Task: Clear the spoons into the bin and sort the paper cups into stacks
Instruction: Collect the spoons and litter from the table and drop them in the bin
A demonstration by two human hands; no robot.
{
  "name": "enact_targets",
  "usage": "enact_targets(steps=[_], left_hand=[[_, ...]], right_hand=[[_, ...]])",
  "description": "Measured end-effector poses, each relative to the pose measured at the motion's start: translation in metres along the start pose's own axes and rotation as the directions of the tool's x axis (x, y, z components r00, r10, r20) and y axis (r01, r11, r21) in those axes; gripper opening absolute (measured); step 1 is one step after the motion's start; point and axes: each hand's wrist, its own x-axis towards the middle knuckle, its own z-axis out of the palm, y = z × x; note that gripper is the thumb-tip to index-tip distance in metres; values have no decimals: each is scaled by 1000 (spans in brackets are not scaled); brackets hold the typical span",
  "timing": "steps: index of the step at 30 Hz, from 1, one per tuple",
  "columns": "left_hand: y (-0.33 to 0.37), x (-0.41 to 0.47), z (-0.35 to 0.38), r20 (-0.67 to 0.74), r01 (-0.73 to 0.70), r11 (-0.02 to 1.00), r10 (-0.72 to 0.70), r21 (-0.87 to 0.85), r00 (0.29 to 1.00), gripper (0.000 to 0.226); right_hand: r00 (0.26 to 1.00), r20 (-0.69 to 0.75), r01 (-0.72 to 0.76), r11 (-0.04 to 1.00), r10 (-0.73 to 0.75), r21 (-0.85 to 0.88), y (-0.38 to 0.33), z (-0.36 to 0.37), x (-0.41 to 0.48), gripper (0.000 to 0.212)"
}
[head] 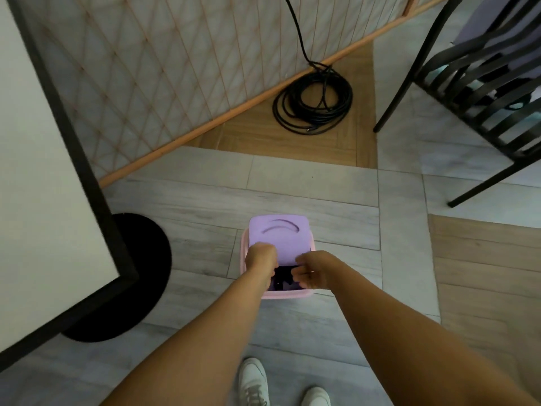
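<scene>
Both of your hands reach down over the pink bin [282, 294], which stands on the grey plank floor [322, 200] just ahead of your white shoes [253, 382]. Your left hand [260, 259] is curled at the near edge of the purple lid [279, 234]. Your right hand [311, 272] sits over the bin's dark opening with its fingers bent. Blur hides whether either hand holds anything. A white table [44, 171] with a black edge is at your left, above its round black base [143, 276]. A coiled black cable [313, 108] lies by the lattice screen [146, 68], and a black chair [474, 92] is at the upper right.
</scene>
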Motion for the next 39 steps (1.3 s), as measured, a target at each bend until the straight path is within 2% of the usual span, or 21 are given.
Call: enact_targets(steps=[3,5,7,10,12,15,19,21,24,26,28,31,36,39], left_hand=[[28,-42,-2,-45,-244,970,244,19,969,26],[50,-83,-9,-47,-423,905,425,36,904,19],[71,-127,-19,-44,-603,797,604,39,796,15],[95,-191,-40,-55,-792,610,791,11,609,15],[108,-224,-59,-99,-860,510,856,5,507,13],[122,-259,-92,-187,-918,397,903,24,386,11],[118,-287,-158,-278,-932,346,911,109,305,9],[108,-295,-195,-322,-918,356,902,174,288,5],[84,-308,-255,-352,-865,412,885,287,305,8],[61,-316,-296,-371,-803,489,855,341,362,17],[34,-325,-336,-416,-757,541,823,366,387,19],[-6,-334,-397,-500,-702,596,777,390,382,15],[-64,-338,-482,-607,-600,687,696,409,383,12],[-87,-333,-518,-668,-543,749,628,380,399,10]], right_hand=[[990,-39,133,986,-138,-97,-28,-2,-46,10],[981,-54,172,964,-186,-204,-47,-2,-81,9],[979,-46,174,932,-199,-316,-65,4,-118,12],[964,-67,200,867,-258,-457,-89,22,-173,26],[926,-64,284,798,-373,-531,-103,40,-204,20],[824,-6,458,672,-566,-582,-117,69,-249,13],[675,79,619,505,-733,-601,-120,122,-315,21],[595,130,683,415,-793,-601,-114,153,-338,25],[538,215,710,301,-815,-637,-96,203,-368,28],[531,273,716,252,-802,-651,-79,239,-384,30],[528,334,716,198,-781,-669,-59,275,-396,37],[529,399,702,123,-749,-701,-33,329,-408,44],[518,501,703,12,-693,-711,1,407,-412,43],[535,532,704,-2,-657,-710,12,444,-408,41]])
